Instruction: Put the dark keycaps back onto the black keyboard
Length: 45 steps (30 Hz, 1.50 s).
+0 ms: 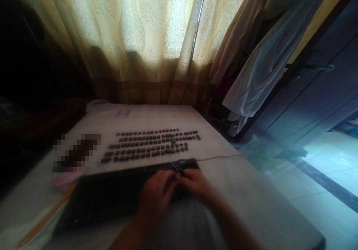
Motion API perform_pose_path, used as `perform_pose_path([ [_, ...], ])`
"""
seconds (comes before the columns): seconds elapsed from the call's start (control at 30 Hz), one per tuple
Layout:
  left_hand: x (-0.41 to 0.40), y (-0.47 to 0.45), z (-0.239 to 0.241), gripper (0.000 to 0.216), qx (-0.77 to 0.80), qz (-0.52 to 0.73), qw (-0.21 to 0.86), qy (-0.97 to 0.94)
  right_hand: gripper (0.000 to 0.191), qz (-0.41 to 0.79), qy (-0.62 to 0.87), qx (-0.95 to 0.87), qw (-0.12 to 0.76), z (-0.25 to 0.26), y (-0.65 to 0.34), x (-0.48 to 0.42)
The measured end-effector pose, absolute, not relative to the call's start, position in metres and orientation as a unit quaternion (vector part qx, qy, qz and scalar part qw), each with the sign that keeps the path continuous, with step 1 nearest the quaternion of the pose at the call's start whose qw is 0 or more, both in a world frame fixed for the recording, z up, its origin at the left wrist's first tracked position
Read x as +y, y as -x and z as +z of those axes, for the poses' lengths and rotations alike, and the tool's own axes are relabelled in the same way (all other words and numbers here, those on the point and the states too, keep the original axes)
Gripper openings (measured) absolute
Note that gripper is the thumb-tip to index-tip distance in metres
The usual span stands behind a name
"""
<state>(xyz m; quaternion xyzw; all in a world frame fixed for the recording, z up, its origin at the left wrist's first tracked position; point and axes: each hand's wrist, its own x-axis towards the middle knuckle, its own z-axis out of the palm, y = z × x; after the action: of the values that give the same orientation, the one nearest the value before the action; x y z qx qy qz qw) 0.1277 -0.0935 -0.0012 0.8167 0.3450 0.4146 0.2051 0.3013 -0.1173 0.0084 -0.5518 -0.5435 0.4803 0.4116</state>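
Black plastic keyboard frame: lies on the bench at its near edge, stripped of keycaps, its far right corner just under the two hands; the surface is too dark to read any detail.
Loose keycaps: dark, small, laid out in ordered rows on the bench just beyond the frame, roughly in keyboard layout.
Left hand: rests on the right part of the frame, fingers curled down; the grip looks closed, but on what cannot be told.
Right hand: touching the left hand at the fingertips, pinching a thin dark tool that points toward the frame's far edge.
Thin cable: runs from the frame's far right corner across the bench to the right.
Bench: pale, cloth-like top, well lit on the right, shadowed on the left.
Surroundings: cream patterned curtain behind the bench; pale garments hanging at right; a blurred patch to the left of the keycaps.
Handling note: judged from the pose, the work sits at the frame's right end. Brace the frame with the left hand, keep the tool tip low and steady, use light force, and leave the sorted rows undisturbed so their order survives.
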Motion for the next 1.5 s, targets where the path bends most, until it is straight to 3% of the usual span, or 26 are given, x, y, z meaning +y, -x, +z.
perform_pose_path([
  [0.13, -0.090, -0.126, -0.003, 0.017, 0.345, 0.421, 0.241, -0.804, 0.028, 0.443, 0.555, -0.573, 0.409, 0.006, -0.301, -0.113],
  [0.27, -0.086, -0.127, -0.004, 0.016, 0.369, 0.415, 0.353, -0.753, 0.023, 0.408, 0.533, -0.601, 0.433, 0.013, -0.303, -0.111],
  [0.43, -0.082, -0.130, -0.009, 0.019, 0.392, 0.404, 0.468, -0.681, 0.016, 0.351, 0.573, -0.632, 0.387, 0.023, -0.303, -0.112],
  [0.57, -0.083, -0.131, -0.010, 0.020, 0.394, 0.403, 0.490, -0.665, 0.011, 0.311, 0.564, -0.680, 0.350, 0.026, -0.307, -0.110],
  [0.7, -0.083, -0.125, -0.012, 0.026, 0.400, 0.431, 0.401, -0.702, 0.015, 0.276, 0.588, -0.672, 0.354, 0.018, -0.341, -0.090],
  [0.9, -0.085, -0.098, -0.017, 0.023, 0.297, 0.460, 0.114, -0.829, 0.025, 0.151, 0.719, -0.594, 0.327, -0.008, -0.416, -0.040],
  [1.0, -0.086, -0.089, -0.018, 0.021, 0.253, 0.443, 0.033, -0.859, 0.023, 0.136, 0.739, -0.593, 0.290, -0.021, -0.427, -0.025],
  [1.23, -0.086, -0.087, -0.024, 0.022, 0.237, 0.424, -0.050, -0.872, 0.029, 0.112, 0.761, -0.603, 0.211, -0.032, -0.422, -0.015],
  [1.5, -0.087, -0.085, -0.030, 0.022, 0.241, 0.403, -0.038, -0.882, 0.032, 0.105, 0.768, -0.608, 0.172, -0.034, -0.423, -0.013],
])
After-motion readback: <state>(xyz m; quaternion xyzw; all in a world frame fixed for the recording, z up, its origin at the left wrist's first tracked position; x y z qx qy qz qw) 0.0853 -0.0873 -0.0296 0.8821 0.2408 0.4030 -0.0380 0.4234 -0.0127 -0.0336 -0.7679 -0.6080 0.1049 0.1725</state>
